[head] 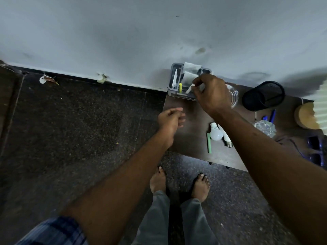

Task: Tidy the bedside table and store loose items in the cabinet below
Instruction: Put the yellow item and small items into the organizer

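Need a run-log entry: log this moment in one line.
right hand: pinches small white stick over grey plastic organiser tray | left hand: empty, at edge of dark wooden table

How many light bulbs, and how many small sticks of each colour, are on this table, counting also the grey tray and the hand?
Light bulbs: 2, a round bulb and a long bulb
Green stick: 1, beside the round bulb
Yellow stick: 1, in the grey tray
White stick: 1, pinched by the right hand
Total: 5
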A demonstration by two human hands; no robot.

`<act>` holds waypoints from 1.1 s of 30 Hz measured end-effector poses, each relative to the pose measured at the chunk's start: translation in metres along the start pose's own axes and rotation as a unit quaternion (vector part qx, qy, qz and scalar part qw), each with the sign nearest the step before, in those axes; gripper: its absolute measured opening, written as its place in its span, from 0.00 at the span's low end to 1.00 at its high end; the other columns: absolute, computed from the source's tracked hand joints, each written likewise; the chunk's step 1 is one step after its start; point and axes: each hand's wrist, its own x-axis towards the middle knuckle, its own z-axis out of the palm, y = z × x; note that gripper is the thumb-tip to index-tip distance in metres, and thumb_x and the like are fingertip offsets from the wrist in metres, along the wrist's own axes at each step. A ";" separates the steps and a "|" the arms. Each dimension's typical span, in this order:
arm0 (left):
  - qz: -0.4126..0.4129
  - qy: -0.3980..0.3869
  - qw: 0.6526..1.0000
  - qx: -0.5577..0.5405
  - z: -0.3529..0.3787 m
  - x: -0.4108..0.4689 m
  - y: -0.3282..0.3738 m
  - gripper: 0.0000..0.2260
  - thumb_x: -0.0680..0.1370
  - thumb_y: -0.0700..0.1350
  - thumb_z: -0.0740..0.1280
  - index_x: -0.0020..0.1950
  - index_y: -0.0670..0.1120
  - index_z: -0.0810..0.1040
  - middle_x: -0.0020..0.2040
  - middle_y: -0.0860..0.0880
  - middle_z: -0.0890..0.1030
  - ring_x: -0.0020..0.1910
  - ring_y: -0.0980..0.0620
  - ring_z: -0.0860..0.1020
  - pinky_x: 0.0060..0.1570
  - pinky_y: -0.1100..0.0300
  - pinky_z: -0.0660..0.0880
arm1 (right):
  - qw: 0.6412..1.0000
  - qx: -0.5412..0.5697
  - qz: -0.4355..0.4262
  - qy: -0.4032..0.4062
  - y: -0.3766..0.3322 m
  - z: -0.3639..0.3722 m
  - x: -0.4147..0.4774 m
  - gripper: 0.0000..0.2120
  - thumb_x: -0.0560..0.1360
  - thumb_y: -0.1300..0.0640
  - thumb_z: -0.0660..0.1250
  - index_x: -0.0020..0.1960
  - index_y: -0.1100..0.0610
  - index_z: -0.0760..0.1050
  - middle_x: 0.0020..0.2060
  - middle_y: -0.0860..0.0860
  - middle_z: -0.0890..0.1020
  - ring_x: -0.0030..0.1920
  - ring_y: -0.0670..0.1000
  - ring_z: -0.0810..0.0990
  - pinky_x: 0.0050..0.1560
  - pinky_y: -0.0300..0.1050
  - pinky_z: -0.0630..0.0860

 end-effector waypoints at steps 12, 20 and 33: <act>-0.009 -0.017 0.999 0.027 -0.013 0.000 -0.007 0.10 0.79 0.38 0.65 0.59 0.42 0.82 0.47 0.45 0.84 0.43 0.50 0.81 0.41 0.59 0.76 | 1.000 -0.020 0.008 -0.006 -0.007 0.008 0.009 0.05 0.77 0.53 0.70 0.51 0.52 0.82 0.49 0.51 0.86 0.48 0.56 0.84 0.46 0.50 0.80; -0.015 -0.020 0.999 0.039 -0.012 0.001 -0.010 0.09 0.80 0.39 0.65 0.58 0.44 0.82 0.47 0.47 0.85 0.44 0.51 0.82 0.42 0.59 0.78 | 0.999 0.019 0.024 0.041 -0.002 0.011 -0.013 0.05 0.77 0.55 0.70 0.51 0.52 0.83 0.46 0.49 0.86 0.46 0.51 0.83 0.42 0.39 0.68; -0.009 -0.035 0.997 0.065 0.011 -0.010 -0.022 0.08 0.79 0.38 0.66 0.47 0.48 0.82 0.43 0.47 0.85 0.42 0.51 0.83 0.39 0.59 0.77 | 0.972 0.180 0.127 0.077 0.008 0.020 -0.074 0.00 0.75 0.55 0.73 0.46 0.50 0.82 0.39 0.42 0.84 0.37 0.40 0.81 0.39 0.37 0.78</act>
